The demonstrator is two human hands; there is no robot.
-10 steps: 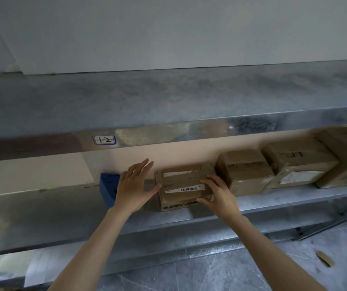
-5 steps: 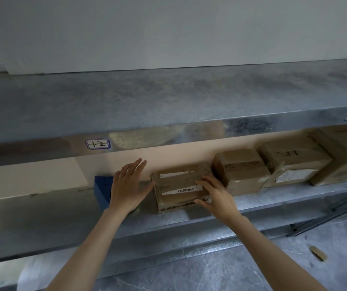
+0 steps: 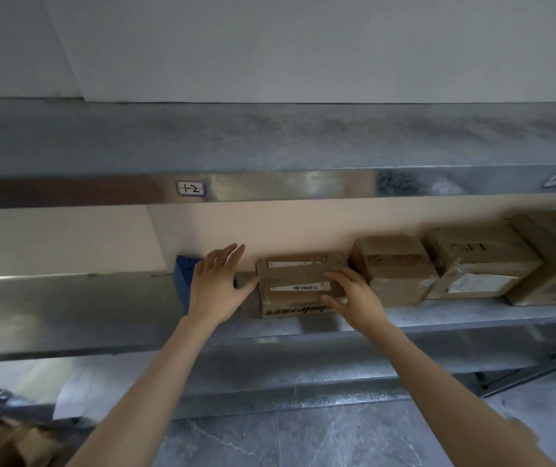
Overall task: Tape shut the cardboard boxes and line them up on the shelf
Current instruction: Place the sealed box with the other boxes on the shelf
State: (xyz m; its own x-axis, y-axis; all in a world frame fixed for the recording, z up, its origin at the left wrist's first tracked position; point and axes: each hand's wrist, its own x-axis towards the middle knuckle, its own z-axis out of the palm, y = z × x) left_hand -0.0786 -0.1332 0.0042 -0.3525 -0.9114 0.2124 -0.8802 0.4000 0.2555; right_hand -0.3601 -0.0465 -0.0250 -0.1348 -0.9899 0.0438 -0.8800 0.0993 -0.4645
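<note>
Your left hand (image 3: pixel 217 284), fingers straight, touches the cardboard box (image 3: pixel 298 273) at its left side. Your right hand (image 3: pixel 354 298) lies on its top, fingers extended.

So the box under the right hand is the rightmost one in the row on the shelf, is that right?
Not quite: the box under the right hand is the leftmost one in the row on the shelf. The head view shows the other boxes all to its right.
</note>
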